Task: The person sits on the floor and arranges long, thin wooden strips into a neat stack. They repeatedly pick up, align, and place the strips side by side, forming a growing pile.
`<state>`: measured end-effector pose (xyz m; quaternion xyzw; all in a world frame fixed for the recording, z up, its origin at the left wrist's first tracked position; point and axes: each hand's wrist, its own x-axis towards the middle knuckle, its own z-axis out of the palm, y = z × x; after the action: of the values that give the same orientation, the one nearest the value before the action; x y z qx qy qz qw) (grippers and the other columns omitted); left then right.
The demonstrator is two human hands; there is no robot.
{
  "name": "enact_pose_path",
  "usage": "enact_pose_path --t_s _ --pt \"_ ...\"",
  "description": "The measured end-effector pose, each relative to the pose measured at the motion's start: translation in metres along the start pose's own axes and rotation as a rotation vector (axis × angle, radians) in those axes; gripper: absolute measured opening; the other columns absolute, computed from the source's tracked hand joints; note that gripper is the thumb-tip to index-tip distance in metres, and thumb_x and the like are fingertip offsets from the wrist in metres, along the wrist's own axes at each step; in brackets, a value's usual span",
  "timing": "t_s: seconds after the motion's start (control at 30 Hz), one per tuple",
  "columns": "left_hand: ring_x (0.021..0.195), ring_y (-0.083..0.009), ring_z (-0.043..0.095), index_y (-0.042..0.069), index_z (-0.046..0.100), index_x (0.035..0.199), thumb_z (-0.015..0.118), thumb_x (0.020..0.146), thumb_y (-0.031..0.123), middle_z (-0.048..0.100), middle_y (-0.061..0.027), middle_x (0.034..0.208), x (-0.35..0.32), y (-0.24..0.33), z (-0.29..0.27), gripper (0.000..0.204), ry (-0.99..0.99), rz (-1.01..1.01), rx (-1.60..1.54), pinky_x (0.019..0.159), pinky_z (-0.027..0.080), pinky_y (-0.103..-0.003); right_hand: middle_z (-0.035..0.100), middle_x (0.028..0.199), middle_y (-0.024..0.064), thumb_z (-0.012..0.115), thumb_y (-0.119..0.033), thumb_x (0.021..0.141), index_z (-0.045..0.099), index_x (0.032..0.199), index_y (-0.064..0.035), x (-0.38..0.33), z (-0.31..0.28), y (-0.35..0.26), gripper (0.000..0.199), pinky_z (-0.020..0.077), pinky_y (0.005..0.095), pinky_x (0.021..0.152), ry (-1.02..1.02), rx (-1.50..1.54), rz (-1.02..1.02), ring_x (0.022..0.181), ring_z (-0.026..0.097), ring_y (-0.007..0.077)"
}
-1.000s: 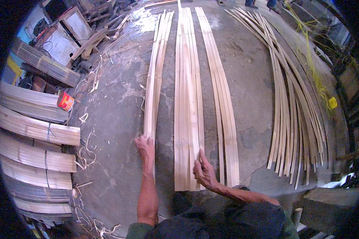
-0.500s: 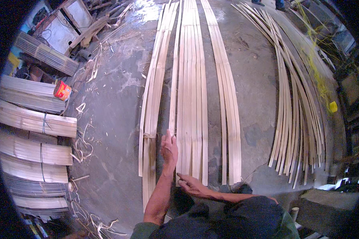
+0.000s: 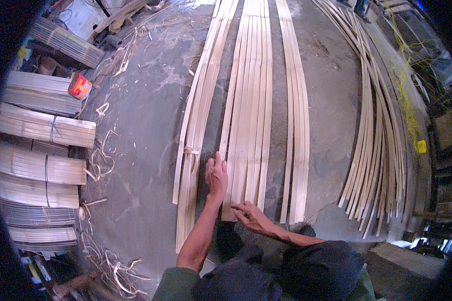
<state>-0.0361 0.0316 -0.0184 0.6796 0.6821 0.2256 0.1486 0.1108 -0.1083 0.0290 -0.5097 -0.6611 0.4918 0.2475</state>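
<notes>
Two bare hands work at the near ends of long bamboo strips laid out on a grey concrete floor (image 3: 145, 130).

The left hand (image 3: 216, 175) reaches forward on a straight arm and lies flat, palm down, fingers close together and gripping nothing, against the left edge of the middle group of strips (image 3: 248, 115). The right hand (image 3: 250, 214) comes in from the right on a bent arm; its fingers curl down loosely onto the near end of the same group, touching it. Just left lies a tied group of strips (image 3: 198, 115), to the right a narrow group (image 3: 299, 115), and well apart a fanned pile of curved strips (image 3: 379, 145). Bound bundles (image 3: 45, 128) line the far left.
</notes>
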Motion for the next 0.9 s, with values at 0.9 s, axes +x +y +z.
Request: enact_pose_path --t_s 0.9 --pt "0.091 -0.0368 0.056 -0.001 0.06 0.122 0.062 0.085 0.012 0.053 -0.0215 0.092 0.015 -0.02 0.002 0.039 -0.05 0.014 -0.205 0.08 0.046 -0.045 0.054 0.098 0.0167 0.055 -0.021 0.097 0.062 0.117 -0.0052 -0.005 -0.01 0.0 0.026 0.049 0.0398 0.078 -0.024 -0.064 0.052 0.09 0.059 0.0311"
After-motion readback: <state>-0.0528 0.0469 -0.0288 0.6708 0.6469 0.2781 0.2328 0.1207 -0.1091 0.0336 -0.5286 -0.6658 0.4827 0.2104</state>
